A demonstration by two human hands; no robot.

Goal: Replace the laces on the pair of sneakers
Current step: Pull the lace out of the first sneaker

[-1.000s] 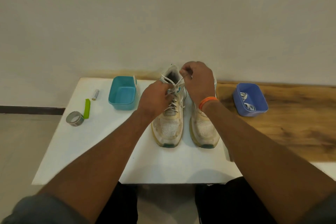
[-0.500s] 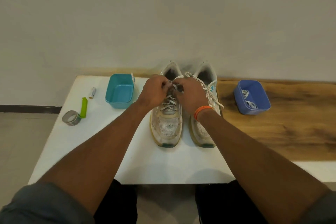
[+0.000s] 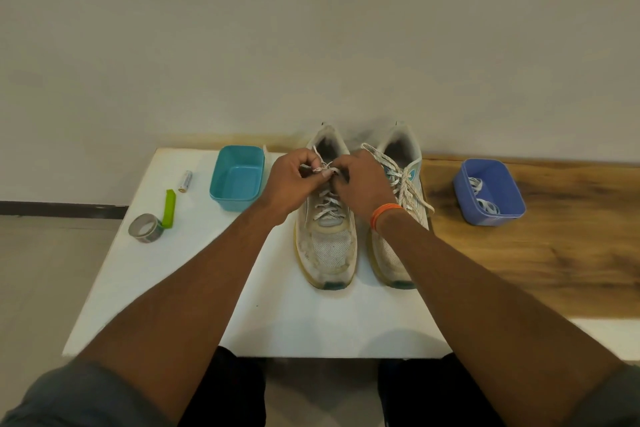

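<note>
Two sneakers stand side by side on the white tabletop [image 3: 173, 288], toes toward the person. The left sneaker [image 3: 327, 239] has its lace [image 3: 327, 208] threaded through the eyelets. The left hand [image 3: 294, 180] and the right hand [image 3: 362, 184] meet over its top eyelets; each pinches an end of this lace with curled fingers. I think they are working at the knot, but I cannot tell if they loosen it or tie it.

The right sneaker [image 3: 394, 253] is also laced, and its lace [image 3: 405, 184] lies loose over the side, not tied. Left of the sneakers a teal box [image 3: 237, 177] looks empty. On the wooden part at the right, a blue box [image 3: 490, 191] holds white laces [image 3: 483, 198]. So I judge the task to be at an early stage or near the end; which laces are the new ones is not clear.
</note>
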